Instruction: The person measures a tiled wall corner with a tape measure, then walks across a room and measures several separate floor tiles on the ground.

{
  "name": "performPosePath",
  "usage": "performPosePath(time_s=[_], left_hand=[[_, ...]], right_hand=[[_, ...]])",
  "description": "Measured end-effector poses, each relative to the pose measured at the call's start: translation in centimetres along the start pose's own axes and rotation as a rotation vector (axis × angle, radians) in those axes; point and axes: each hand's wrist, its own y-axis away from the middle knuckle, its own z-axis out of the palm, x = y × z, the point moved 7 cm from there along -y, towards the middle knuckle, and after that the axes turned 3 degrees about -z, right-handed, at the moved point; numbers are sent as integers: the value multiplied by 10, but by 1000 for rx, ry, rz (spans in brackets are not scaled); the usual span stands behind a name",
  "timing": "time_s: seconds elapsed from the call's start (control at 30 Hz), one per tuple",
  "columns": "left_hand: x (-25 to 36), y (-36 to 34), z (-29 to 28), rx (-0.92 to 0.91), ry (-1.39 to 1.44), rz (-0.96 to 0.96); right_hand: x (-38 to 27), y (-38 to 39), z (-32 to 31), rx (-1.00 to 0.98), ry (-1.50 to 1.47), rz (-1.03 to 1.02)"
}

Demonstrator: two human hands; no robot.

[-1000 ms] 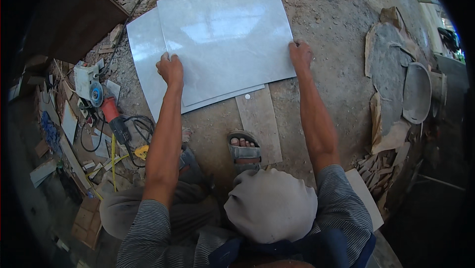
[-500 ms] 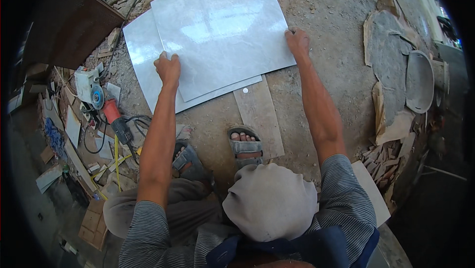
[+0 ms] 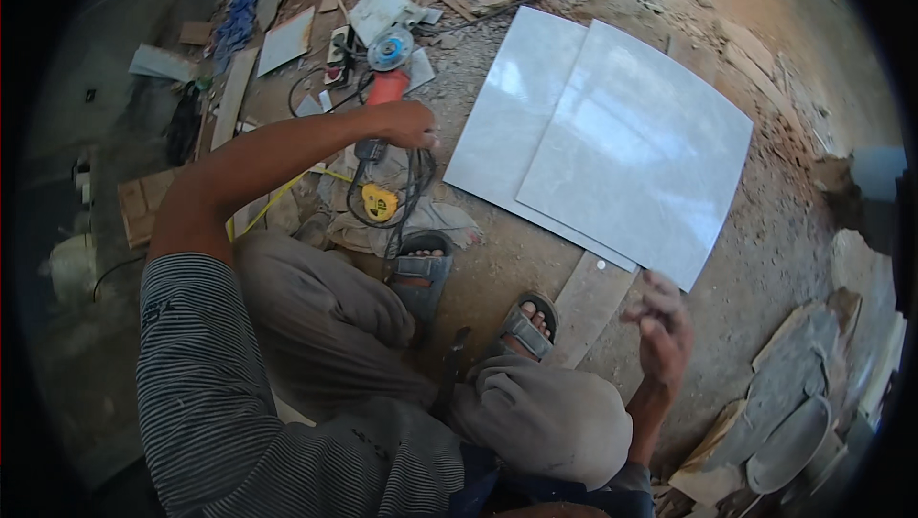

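Closed around the dark handle of the angle grinder went the left hand, black cord looped just beneath it. Hung loose and blurred over bare ground, the right hand, fingers slack, gripping nothing. Lay just below the left hand's grip: a yellow tape measure on crumpled cloth. Rested to the right of that grip, well clear of it: two grey tiles, stacked and overlapping. Scattered beyond the grinder: scraps and offcuts.
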Motion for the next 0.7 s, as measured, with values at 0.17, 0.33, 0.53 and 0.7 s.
performPosePath(time_s=[0.17,0.33,0.53,0.7], left_hand=[[-137,81,19,211,72,-281],[-165,118,55,439,608,-673],[-105,99,97,436,1019,-484],[-62,70,124,566,1134,-261]], right_hand=[[-37,40,82,-610,-504,-280],[-5,52,68,-253,-549,27],[56,46,58,-356,116,470],[141,69,45,-35,219,547]])
